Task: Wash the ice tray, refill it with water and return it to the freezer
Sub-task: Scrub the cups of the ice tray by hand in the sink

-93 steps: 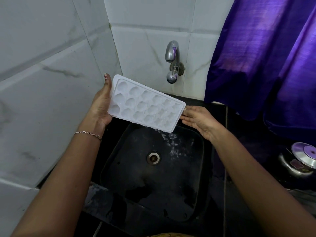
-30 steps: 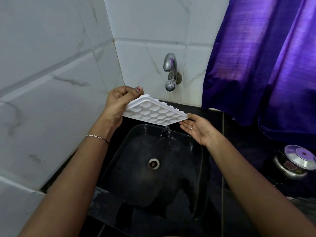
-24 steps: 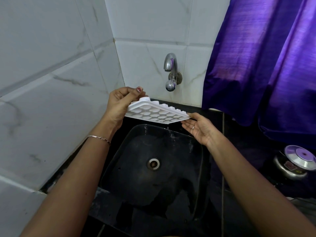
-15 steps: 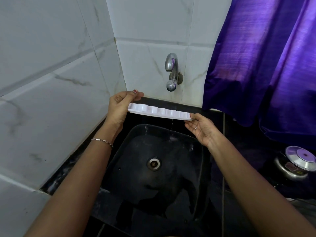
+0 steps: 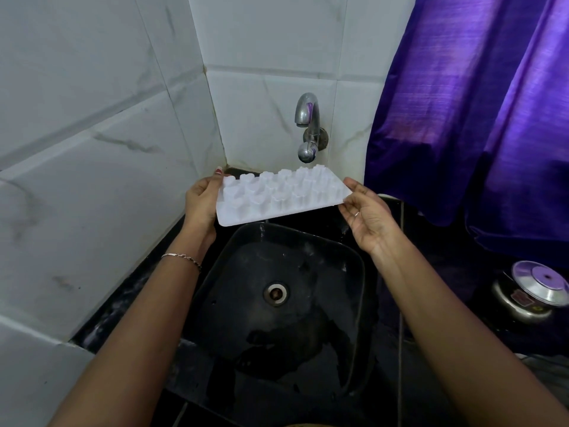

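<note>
Here we are at the corner sink (image 5: 234,257), and the tray (image 5: 277,195) is up in the air between both hands, held over the far rim of the black basin and just below the tap (image 5: 309,127). It is turned over and tilted, so the bumpy undersides of the cups face this way, its long edge running left to right. The left hand (image 5: 200,201) grips the left short end, thumb with a red nail showing above the top corner, and the rest of its fingers are tucked behind the plastic, so how they lie I cannot tell. The right hand (image 5: 369,217) has the other end, palm turned toward us, thumb up along the edge and fingers (image 5: 354,219) lightly curled under the lower corner, pinching it. A ring (image 5: 356,214) glints on one of those fingers, and a thin bracelet (image 5: 181,257) sits on the left wrist. No stream is visible from the tap. Down below, the sink looks wet, with dark patches around the drain (image 5: 276,292). White marbled wall tiles (image 5: 92,149) close in the left and back. A purple curtain (image 5: 462,103) hangs on the right, and under it, well apart from the sink on the dark bench (image 5: 446,266), sits a steel pot (image 5: 529,294) with its lid on.
</note>
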Tool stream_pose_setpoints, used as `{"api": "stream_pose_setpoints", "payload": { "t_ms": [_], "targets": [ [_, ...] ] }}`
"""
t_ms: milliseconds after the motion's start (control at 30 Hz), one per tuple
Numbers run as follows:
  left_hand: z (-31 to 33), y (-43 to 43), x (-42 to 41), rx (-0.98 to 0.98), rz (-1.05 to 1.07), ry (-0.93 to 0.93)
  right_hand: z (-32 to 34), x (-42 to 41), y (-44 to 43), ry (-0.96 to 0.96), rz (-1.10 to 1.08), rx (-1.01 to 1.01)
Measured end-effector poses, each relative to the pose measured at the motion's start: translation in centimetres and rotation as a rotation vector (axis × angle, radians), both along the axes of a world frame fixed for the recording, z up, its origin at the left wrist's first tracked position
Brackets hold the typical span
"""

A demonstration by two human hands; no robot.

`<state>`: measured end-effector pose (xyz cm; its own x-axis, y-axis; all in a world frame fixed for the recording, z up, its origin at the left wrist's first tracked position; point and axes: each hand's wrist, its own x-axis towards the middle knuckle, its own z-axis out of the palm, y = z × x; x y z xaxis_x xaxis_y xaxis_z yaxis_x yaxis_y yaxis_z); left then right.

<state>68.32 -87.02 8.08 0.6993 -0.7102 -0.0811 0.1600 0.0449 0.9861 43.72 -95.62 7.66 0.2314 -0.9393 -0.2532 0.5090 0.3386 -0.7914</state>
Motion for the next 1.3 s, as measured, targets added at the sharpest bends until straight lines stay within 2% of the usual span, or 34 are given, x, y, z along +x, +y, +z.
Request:
{"api": "stream_pose_setpoints", "payload": {
  "t_ms": [233,533,833,1000,1100,1167,1300],
  "targets": [
    [-0.3,0.1,-0.4,-0.083,0.042,0.039,1.2,0.1,0.4,-0.082,-0.027,-0.023],
    [-3.1,-0.1,1.2,-0.083,-0.008,0.171,0.3,-0.5,2.0,-0.055,-0.017,-0.032],
    [-4.2,-1.3,1.8,-0.114,-0.187,0.291,-2.1,-2.2,2.2,0.102,-0.004,-0.065],
    [-5.3,-1.9,1.9,-0.08,-0.157,0.338,-3.9,-2.8,2.2,0.273,-0.026,-0.148],
    [-5.3,-2.3,0.8,-0.05,-0.148,0.452,-4.7,-3.2,2.1,0.343,-0.111,-0.154],
    [-5.4,-2.4,-0.2,0.012,-0.213,0.578,-4.8,-3.3,2.0,0.394,-0.187,-0.126],
    [-6.9,-2.2,-1.8,0.107,-0.301,0.623,-5.0,-3.7,2.1,0.466,-0.262,-0.074]
  ]
}}
